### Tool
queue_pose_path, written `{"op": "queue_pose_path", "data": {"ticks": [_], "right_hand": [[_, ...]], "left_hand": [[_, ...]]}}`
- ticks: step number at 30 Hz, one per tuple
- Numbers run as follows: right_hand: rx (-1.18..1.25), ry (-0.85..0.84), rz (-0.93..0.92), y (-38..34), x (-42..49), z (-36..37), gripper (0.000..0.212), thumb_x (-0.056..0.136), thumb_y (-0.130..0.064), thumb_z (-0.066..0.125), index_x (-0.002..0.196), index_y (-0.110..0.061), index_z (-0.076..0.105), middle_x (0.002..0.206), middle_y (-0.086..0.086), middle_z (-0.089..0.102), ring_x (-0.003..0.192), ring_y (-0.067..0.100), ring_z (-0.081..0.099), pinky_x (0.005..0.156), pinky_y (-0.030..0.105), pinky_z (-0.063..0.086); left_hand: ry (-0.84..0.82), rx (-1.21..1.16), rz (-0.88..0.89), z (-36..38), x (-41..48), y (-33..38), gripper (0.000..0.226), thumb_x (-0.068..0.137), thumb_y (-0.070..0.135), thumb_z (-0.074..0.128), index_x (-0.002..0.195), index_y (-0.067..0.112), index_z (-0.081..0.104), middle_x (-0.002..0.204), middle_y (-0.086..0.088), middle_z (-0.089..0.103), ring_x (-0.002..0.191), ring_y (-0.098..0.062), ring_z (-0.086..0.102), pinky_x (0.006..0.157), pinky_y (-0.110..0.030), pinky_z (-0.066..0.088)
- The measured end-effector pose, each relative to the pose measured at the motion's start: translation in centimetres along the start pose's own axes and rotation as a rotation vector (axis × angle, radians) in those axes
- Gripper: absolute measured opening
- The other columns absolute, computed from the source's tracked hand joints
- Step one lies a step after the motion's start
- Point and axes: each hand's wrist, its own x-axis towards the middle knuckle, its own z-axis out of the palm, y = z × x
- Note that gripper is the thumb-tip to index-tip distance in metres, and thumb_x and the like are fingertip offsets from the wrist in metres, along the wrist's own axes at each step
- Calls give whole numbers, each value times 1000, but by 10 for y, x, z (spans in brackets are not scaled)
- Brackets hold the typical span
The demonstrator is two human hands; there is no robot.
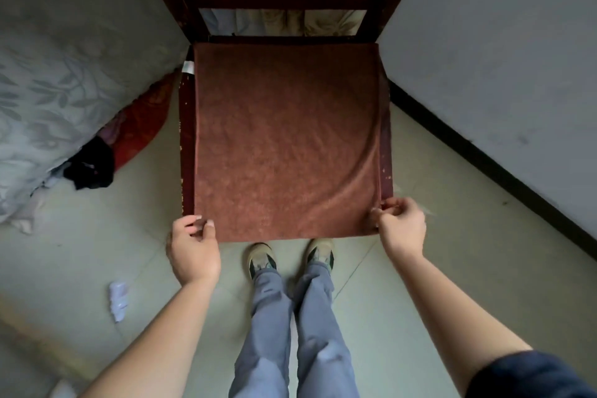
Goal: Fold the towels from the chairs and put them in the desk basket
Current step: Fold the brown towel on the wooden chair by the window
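Note:
A brown towel [286, 139] lies spread flat over the seat of a dark red wooden chair [277, 0], its near edge hanging a little past the seat's front. My left hand [193, 249] pinches the towel's near left corner. My right hand [400, 223] pinches the near right corner. Both hands sit at the front edge of the seat. The desk basket is not in view.
A bed with a grey leaf-patterned cover [58, 81] stands at the left, with red and black cloth [129, 139] bunched at its foot. A grey wall with a dark skirting [491, 158] runs along the right. A crumpled white scrap [119, 299] lies on the tiled floor.

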Motion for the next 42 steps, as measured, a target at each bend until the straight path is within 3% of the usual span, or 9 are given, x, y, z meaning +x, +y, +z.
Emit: {"op": "queue_pose_path", "data": {"ticks": [4,10,14,18,25,31,36,40,42], "right_hand": [[-35,-65,37,34,-19,-10,22,78,-16,74,96,-16,60,67,2,53,62,17,54,65,29,40],[82,-231,97,42,-15,-14,14,85,-17,70,90,-14,57,72,7,59,53,17,57,52,23,47],[164,-288,118,41,-9,-19,15,89,-17,66,79,-13,56,71,8,64,55,15,63,54,21,52],[271,-203,134,49,-4,-26,21,90,-1,61,73,-9,52,65,10,60,46,6,64,61,21,56],[441,-184,252,49,-3,-19,21,84,-3,68,84,-9,48,72,14,60,62,20,64,59,20,59],[364,-98,269,52,-5,-22,26,83,11,62,77,-9,46,90,19,58,73,31,65,54,23,59],[238,-121,313,46,-17,-39,22,86,11,49,87,-11,51,79,15,63,50,22,62,46,23,56],[250,-233,278,17,-19,-57,28,84,10,43,78,-12,60,75,9,65,43,11,60,57,24,51],[309,-236,263,-3,-14,-62,26,83,10,44,78,-6,65,72,12,67,42,10,61,52,21,54]], "left_hand": [[25,76,-106,-13,-19,-18,34,85,23,68,115,8,59,110,-19,62,112,-37,53,93,-41,42],[-77,-114,-227,-17,-13,-22,36,81,44,69,101,18,56,97,-8,70,95,-28,68,92,-45,52],[-117,-365,-360,-20,-11,-10,26,91,19,65,110,6,52,103,-14,63,92,-27,65,78,-33,55],[-113,-461,-462,-24,-11,-5,37,92,12,62,123,-5,50,109,-16,61,98,-28,64,86,-36,51],[-148,-527,-515,-28,-19,-10,35,90,5,64,121,-3,51,105,-13,62,98,-27,64,88,-35,51],[-103,-519,-491,-34,-25,-6,31,90,-7,58,117,6,50,107,-18,61,92,-29,64,86,-37,52],[-137,-428,-509,-45,-37,-4,33,90,-12,45,113,10,55,106,-18,58,82,-32,64,76,-39,56],[-206,-396,-472,-58,-36,16,32,89,-8,40,91,9,67,91,-12,60,71,-21,61,55,-26,58],[-231,-459,-440,-61,-29,36,26,89,-6,46,96,3,70,81,-12,60,69,-20,60,55,-23,59]]}}
